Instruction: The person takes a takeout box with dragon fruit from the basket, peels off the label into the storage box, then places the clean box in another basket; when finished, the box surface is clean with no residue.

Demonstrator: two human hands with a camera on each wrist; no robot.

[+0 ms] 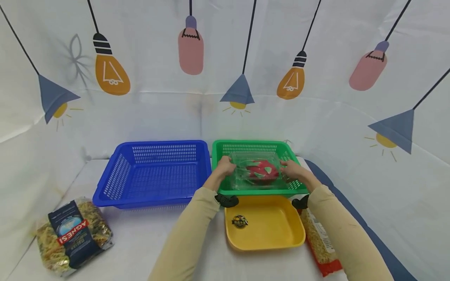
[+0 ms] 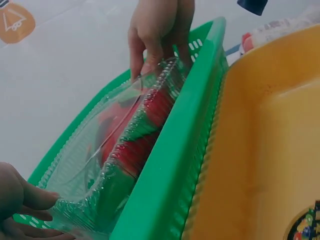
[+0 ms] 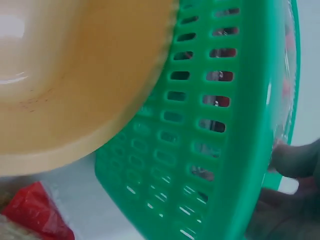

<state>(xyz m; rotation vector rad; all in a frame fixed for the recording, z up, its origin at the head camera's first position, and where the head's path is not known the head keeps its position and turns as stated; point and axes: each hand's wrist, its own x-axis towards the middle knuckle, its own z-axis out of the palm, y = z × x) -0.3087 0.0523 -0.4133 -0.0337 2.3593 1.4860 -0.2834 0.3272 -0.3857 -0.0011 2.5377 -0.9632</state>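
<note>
A clear plastic clamshell box (image 1: pixel 254 157) with a red and green dragon fruit (image 1: pixel 263 171) inside is in the green basket (image 1: pixel 270 192). My left hand (image 1: pixel 225 167) grips the box's left end, its thumb over the edge in the left wrist view. At the opposite end my right hand (image 1: pixel 294 171) holds the box between thumb and fingers. Seen from the right wrist, the green basket wall (image 3: pixel 255 100) hides most of the box, and part of the right hand (image 3: pixel 295 195) is cut off by the frame.
Left of the green basket stands a blue basket (image 1: pixel 165 202). A yellow tray (image 1: pixel 267 226) with a round sticker sits in front. A pasta bag (image 1: pixel 75 234) lies at far left; a red-ended grain bag (image 1: pixel 321 238) lies partly under the right forearm. Behind hangs a lamp-patterned curtain (image 1: pixel 158 113).
</note>
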